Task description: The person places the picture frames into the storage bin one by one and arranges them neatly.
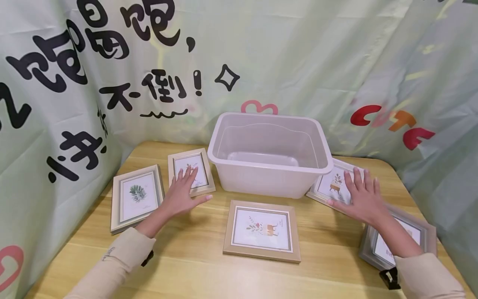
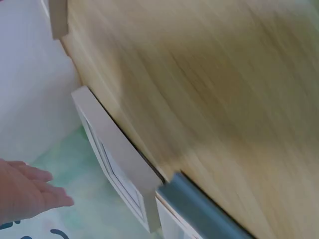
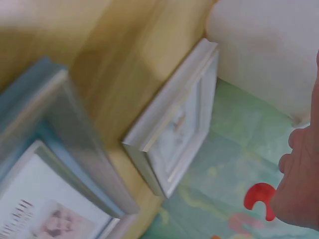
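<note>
My left hand [image 1: 182,193] is spread above the table, nearest to a light wooden picture frame [image 1: 209,182] left of the bin. Fingers straight and apart, it holds nothing. My right hand [image 1: 363,198] hovers likewise with spread fingers over a whitish picture frame [image 1: 325,185] at the bin's right side. Both wrist views show a gap between hand and frames. A white plastic bin [image 1: 261,178] stands upright at the back middle, with nothing visible inside. In front of it a tan picture frame [image 1: 262,231] with a plant print lies flat.
At the far left lies a beige frame with a green leaf print [image 1: 137,197]. A grey frame [image 1: 427,232] lies at the right, partly hidden by my right forearm. The wooden table [image 1: 194,265] is bordered by a printed fabric curtain [image 1: 298,62] behind and at both sides.
</note>
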Motion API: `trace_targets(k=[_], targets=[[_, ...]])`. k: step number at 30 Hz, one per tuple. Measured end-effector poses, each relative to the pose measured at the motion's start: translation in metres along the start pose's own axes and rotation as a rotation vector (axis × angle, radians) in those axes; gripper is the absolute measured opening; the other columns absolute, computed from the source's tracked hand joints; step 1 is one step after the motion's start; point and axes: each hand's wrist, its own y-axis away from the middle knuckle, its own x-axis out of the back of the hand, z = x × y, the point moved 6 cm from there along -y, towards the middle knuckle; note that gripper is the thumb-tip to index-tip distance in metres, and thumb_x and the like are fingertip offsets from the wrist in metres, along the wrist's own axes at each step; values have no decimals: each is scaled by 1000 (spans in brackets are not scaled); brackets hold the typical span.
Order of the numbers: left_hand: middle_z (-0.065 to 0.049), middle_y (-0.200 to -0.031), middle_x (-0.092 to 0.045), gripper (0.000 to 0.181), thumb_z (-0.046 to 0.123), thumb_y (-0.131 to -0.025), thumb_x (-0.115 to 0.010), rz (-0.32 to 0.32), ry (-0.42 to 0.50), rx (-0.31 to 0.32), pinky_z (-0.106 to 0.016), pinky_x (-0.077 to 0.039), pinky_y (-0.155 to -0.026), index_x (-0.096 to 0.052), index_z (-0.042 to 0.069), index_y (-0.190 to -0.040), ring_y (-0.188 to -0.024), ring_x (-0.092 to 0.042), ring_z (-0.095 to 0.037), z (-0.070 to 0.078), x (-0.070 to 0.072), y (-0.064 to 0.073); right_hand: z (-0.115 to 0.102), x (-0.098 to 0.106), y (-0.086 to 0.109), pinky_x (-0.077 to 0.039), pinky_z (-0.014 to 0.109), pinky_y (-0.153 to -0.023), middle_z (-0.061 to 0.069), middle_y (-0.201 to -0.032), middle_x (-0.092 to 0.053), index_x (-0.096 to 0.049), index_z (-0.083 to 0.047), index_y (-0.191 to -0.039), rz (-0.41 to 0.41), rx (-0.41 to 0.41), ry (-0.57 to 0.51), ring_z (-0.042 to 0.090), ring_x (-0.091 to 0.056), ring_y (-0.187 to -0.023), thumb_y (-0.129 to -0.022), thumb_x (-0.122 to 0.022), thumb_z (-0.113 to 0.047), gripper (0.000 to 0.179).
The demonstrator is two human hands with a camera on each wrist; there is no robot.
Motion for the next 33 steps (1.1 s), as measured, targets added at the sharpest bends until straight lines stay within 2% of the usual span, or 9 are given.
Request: trace_targets(k=[4, 7, 12, 16, 21, 26, 33], targets=[[-19, -152, -23, 92, 62, -82, -54, -13, 168, 70, -65, -27, -104, -17, 12, -149, -136, -23, -46, 6, 4, 4, -4, 18, -6, 9, 64, -109, 33, -150, 5, -5, 5, -146, 38, 34, -32, 47, 18, -137, -82, -53, -60, 103], [-19, -150, -30, 86, 55, -84, -57, -8, 302, 112, -59, -31, -105, -20, 11, -148, -135, -32, -41, 10, 4, 6, -9, 30, -10, 5, 65, -109, 33, -150, 4, -4, 6, -146, 48, 65, -50, 47, 16, -138, -82, -56, -57, 104], [-18, -141, -45, 71, 45, -85, -60, 31, 469, 162, -52, -35, -105, -37, 6, -140, -130, -42, -36, 15, -2, 10, -19, 49, -18, 1, 63, -111, 32, -151, -4, -5, 7, -146, 40, 111, -78, 44, 8, -141, -82, -60, -51, 102], [-19, -138, -47, 68, 44, -85, -61, 45, 535, 162, -51, -38, -104, -43, 3, -136, -128, -44, -37, 24, -11, 19, -28, 61, -26, -6, 62, -111, 31, -151, -11, -11, 6, -146, 13, 107, -87, 45, -1, -141, -82, -61, -51, 99], [-20, -139, -45, 73, 40, -83, -66, 45, 614, 132, -52, -41, -101, -37, 4, -140, -125, -45, -40, 39, -27, 32, -42, 72, -34, -19, 68, -104, 30, -149, -19, -18, 6, -145, -16, 93, -79, 47, -13, -138, -82, -62, -50, 95], [-24, -138, -45, 72, 30, -82, -69, 92, 694, 121, -52, -41, -101, -36, 0, -138, -122, -47, -43, 48, -40, 41, -51, 72, -41, -22, 68, -102, 30, -149, -20, -19, 6, -145, -77, 79, -45, 48, -17, -137, -84, -58, -52, 93], [-25, -136, -45, 67, 25, -83, -68, 90, 809, 192, -49, -43, -99, -39, -5, -135, -120, -49, -43, 54, -67, 54, -54, 70, -49, -21, 68, -103, 32, -148, -21, -21, 8, -143, -119, 77, -38, 50, -17, -135, -84, -58, -53, 93]])
